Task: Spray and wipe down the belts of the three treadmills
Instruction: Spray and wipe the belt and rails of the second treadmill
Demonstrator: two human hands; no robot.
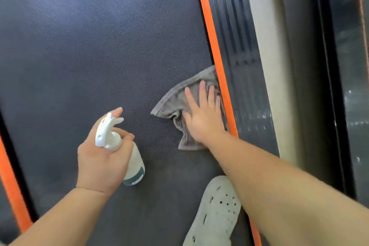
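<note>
Pressing cloth (175, 104) onto belt (79, 46), right hand (203, 118) flat; left hand (101, 158) gripping sprayer (123, 154).

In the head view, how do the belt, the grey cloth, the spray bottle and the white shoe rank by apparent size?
1. belt
2. grey cloth and white shoe: they look alike; the shoe is nearer and cropped, so I do not rank them
3. spray bottle

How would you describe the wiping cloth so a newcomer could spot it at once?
The dark textured treadmill belt fills most of the view; follow the orange strip along its right edge downward. Against that strip lies a crumpled grey cloth, pressed flat by the right hand. Nothing else is soft and wrinkled: the left hand holds a hard white spray bottle.
</note>
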